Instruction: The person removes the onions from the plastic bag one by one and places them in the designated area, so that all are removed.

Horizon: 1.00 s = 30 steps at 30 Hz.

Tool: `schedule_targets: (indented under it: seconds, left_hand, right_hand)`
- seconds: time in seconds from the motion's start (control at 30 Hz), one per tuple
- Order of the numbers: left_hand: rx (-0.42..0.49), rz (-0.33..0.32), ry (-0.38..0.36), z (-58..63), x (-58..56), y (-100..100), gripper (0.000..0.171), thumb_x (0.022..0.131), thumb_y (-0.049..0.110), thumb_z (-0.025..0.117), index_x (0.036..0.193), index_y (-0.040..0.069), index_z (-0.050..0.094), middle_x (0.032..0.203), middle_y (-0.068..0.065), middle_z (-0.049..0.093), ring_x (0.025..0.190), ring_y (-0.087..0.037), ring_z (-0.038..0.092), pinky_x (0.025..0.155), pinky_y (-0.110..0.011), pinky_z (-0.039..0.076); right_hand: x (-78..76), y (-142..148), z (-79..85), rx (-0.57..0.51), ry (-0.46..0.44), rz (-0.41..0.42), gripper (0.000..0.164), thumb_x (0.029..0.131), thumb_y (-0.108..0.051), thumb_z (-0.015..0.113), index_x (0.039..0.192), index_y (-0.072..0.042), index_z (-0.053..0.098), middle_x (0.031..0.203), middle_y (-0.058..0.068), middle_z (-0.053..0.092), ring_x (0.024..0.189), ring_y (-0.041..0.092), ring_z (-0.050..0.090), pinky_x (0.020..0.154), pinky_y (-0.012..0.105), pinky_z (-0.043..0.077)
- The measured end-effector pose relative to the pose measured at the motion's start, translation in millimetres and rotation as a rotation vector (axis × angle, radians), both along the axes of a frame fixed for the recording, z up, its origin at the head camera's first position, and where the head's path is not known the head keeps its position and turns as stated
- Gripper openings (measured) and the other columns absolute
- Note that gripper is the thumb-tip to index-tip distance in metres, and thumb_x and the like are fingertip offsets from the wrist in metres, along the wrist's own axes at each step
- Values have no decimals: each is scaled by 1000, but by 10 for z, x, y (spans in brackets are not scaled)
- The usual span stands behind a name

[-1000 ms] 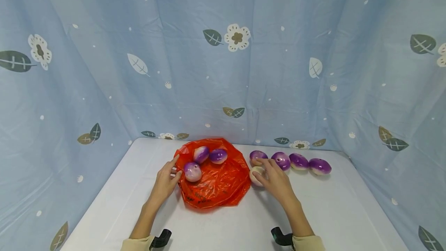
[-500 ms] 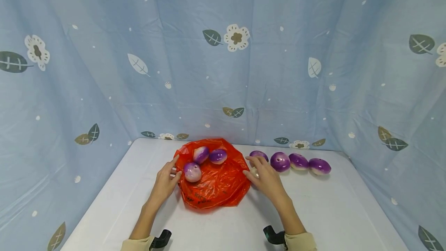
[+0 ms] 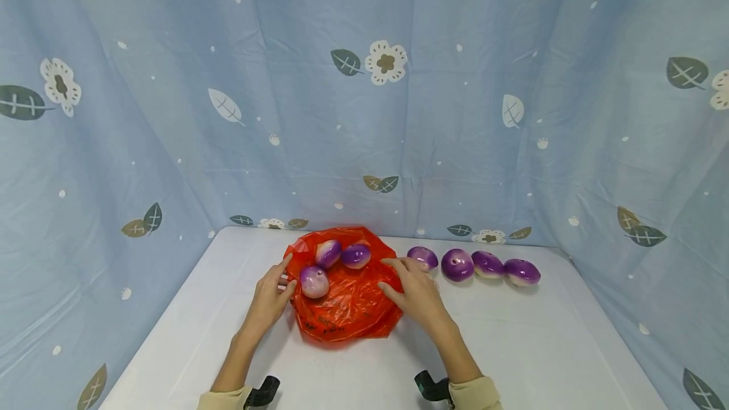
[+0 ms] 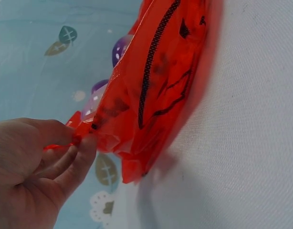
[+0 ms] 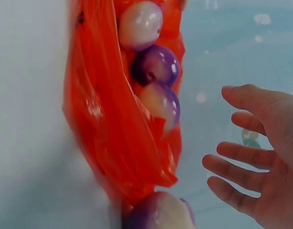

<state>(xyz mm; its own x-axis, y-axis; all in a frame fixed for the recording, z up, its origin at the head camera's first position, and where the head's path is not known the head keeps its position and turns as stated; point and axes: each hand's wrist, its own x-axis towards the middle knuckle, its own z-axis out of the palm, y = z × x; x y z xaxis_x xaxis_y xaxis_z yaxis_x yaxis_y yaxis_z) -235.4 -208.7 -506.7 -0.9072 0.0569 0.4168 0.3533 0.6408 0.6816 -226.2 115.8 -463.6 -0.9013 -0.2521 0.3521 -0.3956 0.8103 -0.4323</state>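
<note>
A red plastic bag lies spread with its mouth up. Three purple-and-white turnips sit in its left and back part. My left hand pinches the bag's left rim between thumb and fingers, as the left wrist view shows closely. Over the right rim is my right hand, its fingers spread and apart from the plastic in the right wrist view, with nothing in them. A turnip lies just outside the bag beside this hand; in the head view the hand hides most of it.
Several more turnips stand in a row along the back right of the white table. Behind and on both sides hangs a blue curtain with leaf and flower prints.
My right hand has moved left, from the pale turnip outside the bag to over the bag's right rim, leaving the turnip behind. The left hand has stayed on the left rim.
</note>
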Motion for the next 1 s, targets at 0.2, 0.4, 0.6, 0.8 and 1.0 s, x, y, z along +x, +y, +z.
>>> schedule_targets:
  seconds: [0.2,0.4,0.6,0.8,1.0]
  left_hand:
    - [17,-7,-8,-5,-1,-10,61,86,-6,67,143,0,47,103,-17,64,81,-26,69,66,-29,61]
    - [11,-5,-8,3,2,-10,61,86,-5,67,143,0,47,102,-17,64,81,-26,69,66,-30,61]
    - [1,-6,-11,13,-1,-3,61,86,-5,67,143,0,47,102,-17,64,80,-26,69,66,-31,62]
    - [-2,-8,-20,17,1,12,61,86,-4,68,143,0,47,105,-18,63,81,-26,69,67,-30,61]
    - [2,-9,-30,13,6,21,61,86,-4,67,144,0,46,105,-17,63,81,-25,69,67,-29,61]
  right_hand:
    - [11,-130,-54,-46,-22,45,48,87,-37,73,131,-26,57,123,3,61,107,23,66,89,44,58]
    - [24,-237,-144,-48,-53,71,47,88,-38,71,131,-24,57,123,3,61,109,24,65,93,45,57]
    - [45,-325,-228,-42,-53,89,46,89,-39,70,131,-24,58,122,5,62,105,25,66,94,48,55]
    - [48,-419,-271,-83,-115,89,50,90,-42,67,135,-26,54,126,5,62,112,25,64,95,48,55]
    - [47,-521,-287,-107,-142,119,52,91,-42,67,138,-26,51,127,6,62,115,26,63,97,49,54]
